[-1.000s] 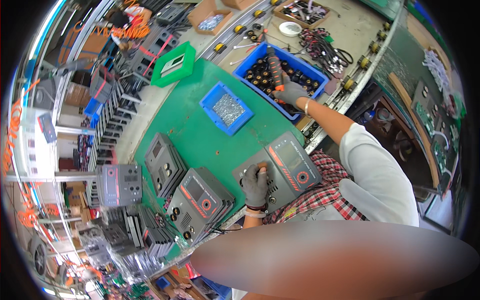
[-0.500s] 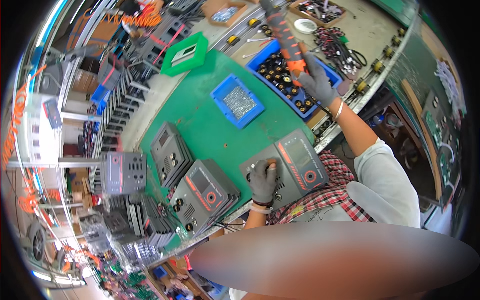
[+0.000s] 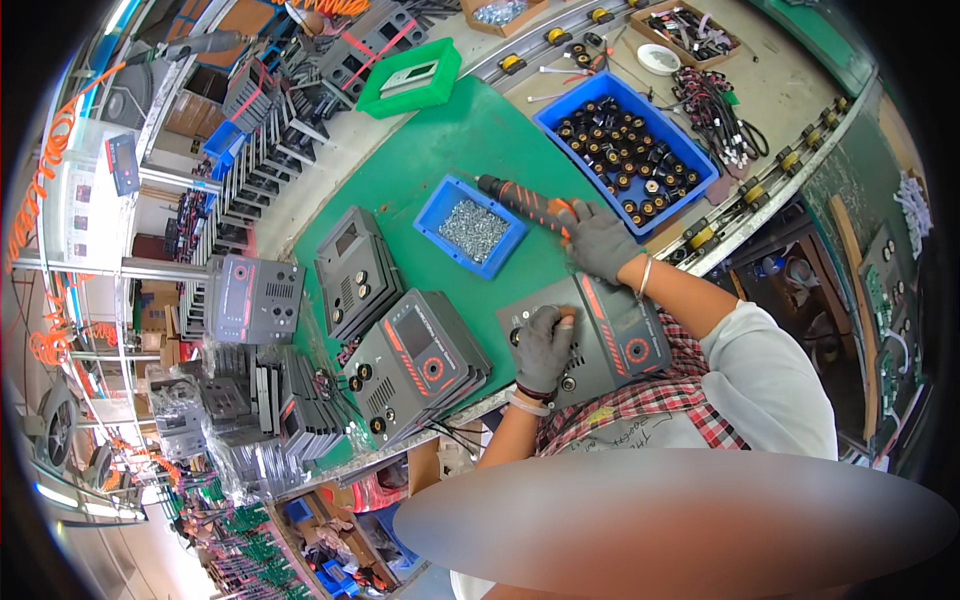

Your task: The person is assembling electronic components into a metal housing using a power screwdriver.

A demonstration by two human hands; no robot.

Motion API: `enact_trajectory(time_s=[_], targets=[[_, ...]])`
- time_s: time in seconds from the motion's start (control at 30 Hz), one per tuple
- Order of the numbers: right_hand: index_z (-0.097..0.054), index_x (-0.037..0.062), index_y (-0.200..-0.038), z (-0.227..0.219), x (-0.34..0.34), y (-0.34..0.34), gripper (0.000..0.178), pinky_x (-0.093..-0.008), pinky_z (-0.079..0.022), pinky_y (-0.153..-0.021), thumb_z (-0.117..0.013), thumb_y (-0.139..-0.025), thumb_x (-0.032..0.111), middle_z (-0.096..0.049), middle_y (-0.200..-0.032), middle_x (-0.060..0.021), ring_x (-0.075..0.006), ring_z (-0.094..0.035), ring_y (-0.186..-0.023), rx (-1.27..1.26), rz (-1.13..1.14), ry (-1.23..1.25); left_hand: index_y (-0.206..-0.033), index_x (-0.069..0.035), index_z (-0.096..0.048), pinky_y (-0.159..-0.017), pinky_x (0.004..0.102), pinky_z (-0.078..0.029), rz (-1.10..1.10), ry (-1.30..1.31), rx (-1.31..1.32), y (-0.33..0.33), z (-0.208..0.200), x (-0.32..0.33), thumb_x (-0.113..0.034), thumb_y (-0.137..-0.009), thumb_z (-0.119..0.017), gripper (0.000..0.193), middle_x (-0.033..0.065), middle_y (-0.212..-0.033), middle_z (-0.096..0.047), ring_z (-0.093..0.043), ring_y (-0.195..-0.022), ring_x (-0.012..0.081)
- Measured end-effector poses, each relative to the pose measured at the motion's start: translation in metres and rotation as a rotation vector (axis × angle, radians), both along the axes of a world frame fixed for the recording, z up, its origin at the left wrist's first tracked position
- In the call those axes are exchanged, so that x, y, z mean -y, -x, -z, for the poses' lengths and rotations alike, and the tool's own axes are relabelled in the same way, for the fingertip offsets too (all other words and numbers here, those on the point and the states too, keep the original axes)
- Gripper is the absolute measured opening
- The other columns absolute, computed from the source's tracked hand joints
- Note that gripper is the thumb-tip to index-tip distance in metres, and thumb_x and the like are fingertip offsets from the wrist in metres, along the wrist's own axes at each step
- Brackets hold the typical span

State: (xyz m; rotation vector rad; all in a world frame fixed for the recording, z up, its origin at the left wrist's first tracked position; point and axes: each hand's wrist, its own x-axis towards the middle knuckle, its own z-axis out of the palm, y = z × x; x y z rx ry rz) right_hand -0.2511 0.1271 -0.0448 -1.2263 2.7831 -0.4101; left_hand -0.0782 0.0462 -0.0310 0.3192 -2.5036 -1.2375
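My left hand (image 3: 543, 350), in a grey glove, rests on a dark grey front panel (image 3: 598, 367) at the table's near edge. Its fingers are curled together; whatever they hold, if anything, is hidden. The panel has a display window and a round orange-ringed dial. My right hand (image 3: 603, 245), gloved too, grips a black-and-orange power screwdriver (image 3: 525, 203) above the green mat. The tool lies nearly level, its tip pointing left over the edge of a small blue tray (image 3: 436, 207) of silver screws (image 3: 470, 232).
Stacked grey panels (image 3: 415, 365) stand left of my left hand, with another stack (image 3: 355, 275) behind. A blue bin (image 3: 575, 155) of black, brass-centred parts sits at the far right, near cable bundles (image 3: 715, 110). A green tray (image 3: 440, 92) stands at the back.
My right hand has brought the screwdriver down and left, from over the blue bin to beside the screw tray. My left hand stays on the panel. The view has shifted slightly.
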Motion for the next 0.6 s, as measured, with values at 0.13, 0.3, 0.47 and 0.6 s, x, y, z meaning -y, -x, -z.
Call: enact_trajectory(time_s=[0.13, 0.3, 0.47, 0.6], targets=[[-0.041, 0.0077, -0.11, 0.002, 0.002, 0.01, 0.04, -0.0391, -0.041, -0.081, -0.053, -0.076, 0.026, -0.044, -0.107, -0.0122, -0.0289, -0.045, -0.101, 0.041, 0.03, 0.032, -0.081, -0.005, -0.058, -0.054, 0.0336, -0.041, 0.011, -0.006, -0.021, 0.002, -0.002, 0.002, -0.022, -0.08, -0.053, 0.018, 0.0091, -0.063, -0.055, -0.054, -0.059, 0.0241], [-0.037, 0.0088, -0.12, 0.0, 0.0, 0.016, 0.051, -0.0374, -0.041, -0.082, -0.053, -0.075, 0.029, -0.046, -0.106, -0.0137, -0.0288, -0.047, -0.099, 0.055, 0.025, 0.021, -0.079, -0.001, -0.057, -0.061, 0.0349, -0.043, 0.044, -0.046, 0.041, 0.001, -0.011, 0.002, -0.014, -0.077, -0.053, 0.013, 0.0141, -0.075, -0.056, -0.055, -0.067, 0.0299], [-0.033, 0.0103, -0.125, -0.003, -0.002, 0.017, 0.059, -0.0367, -0.04, -0.084, -0.055, -0.075, 0.033, -0.046, -0.107, -0.014, -0.0292, -0.047, -0.101, 0.084, 0.03, 0.067, -0.079, -0.001, -0.057, -0.06, 0.0345, -0.042, 0.032, -0.022, 0.049, 0.002, -0.016, 0.002, -0.014, -0.077, -0.053, 0.013, 0.0143, -0.074, -0.056, -0.055, -0.066, 0.0295], [-0.033, 0.0107, -0.122, -0.007, 0.001, 0.018, 0.06, -0.04, -0.041, -0.083, -0.057, -0.073, 0.034, -0.047, -0.106, -0.0146, -0.0324, -0.048, -0.099, 0.116, 0.059, 0.058, -0.078, -0.001, -0.057, -0.059, 0.0346, -0.042, 0.041, -0.039, 0.065, 0.003, -0.014, 0.002, -0.014, -0.077, -0.053, 0.013, 0.0141, -0.073, -0.056, -0.055, -0.065, 0.0293]])
